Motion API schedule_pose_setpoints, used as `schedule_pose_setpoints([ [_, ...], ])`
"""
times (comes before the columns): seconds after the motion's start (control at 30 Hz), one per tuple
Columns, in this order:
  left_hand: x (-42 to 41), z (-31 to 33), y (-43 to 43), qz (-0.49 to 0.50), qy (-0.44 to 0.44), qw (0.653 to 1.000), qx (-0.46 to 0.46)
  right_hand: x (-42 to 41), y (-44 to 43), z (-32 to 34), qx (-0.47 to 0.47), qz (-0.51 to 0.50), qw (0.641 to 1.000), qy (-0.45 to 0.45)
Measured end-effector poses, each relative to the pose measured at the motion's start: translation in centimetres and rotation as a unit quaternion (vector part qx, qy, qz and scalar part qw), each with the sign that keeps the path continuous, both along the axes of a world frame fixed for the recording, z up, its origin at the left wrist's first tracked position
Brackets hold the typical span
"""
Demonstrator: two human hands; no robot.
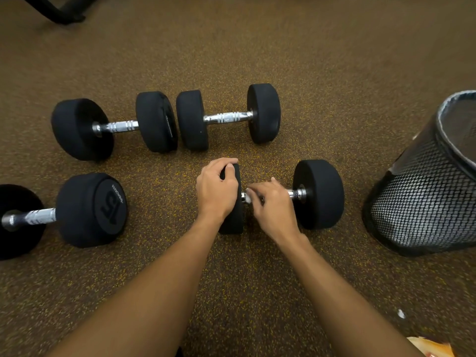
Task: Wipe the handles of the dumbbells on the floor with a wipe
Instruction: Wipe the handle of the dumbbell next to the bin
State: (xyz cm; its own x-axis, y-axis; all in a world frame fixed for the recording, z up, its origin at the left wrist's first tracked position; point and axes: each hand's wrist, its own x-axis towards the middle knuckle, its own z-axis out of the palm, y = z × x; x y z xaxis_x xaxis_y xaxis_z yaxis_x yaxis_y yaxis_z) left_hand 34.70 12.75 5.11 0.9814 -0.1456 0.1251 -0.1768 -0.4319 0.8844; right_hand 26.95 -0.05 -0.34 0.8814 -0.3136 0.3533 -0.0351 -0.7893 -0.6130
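Several black dumbbells with chrome handles lie on the speckled brown floor. My left hand (216, 193) grips the left head of the near right dumbbell (319, 194). Over that dumbbell's handle my right hand (273, 206) is curled, holding a white wipe (248, 195) against the chrome; most of the wipe and the handle are hidden under my fingers. Two more dumbbells (226, 117) (116, 126) lie end to end farther back. Another dumbbell (90, 210), marked 15, lies at the near left.
A black mesh waste bin (422, 191) stands at the right, close to the dumbbell I hold. A dark equipment leg (59, 11) crosses the far left corner. A small white scrap (401, 313) lies on the floor near right.
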Motion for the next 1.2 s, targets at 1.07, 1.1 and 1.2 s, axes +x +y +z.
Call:
schedule_pose_setpoints([
  [1.07,0.0,0.2,0.0,0.000,-0.004,1.000,0.007,-1.0,-0.3,-1.0,-0.006,0.050,0.998,-0.044],
  [1.1,0.0,0.1,0.0,0.001,-0.003,1.000,0.007,-1.4,-0.7,-1.0,0.002,0.048,0.998,-0.048],
  [1.2,0.1,0.1,0.0,0.000,0.000,1.000,0.010,-2.7,-2.0,-1.3,0.016,0.018,0.997,-0.068],
])
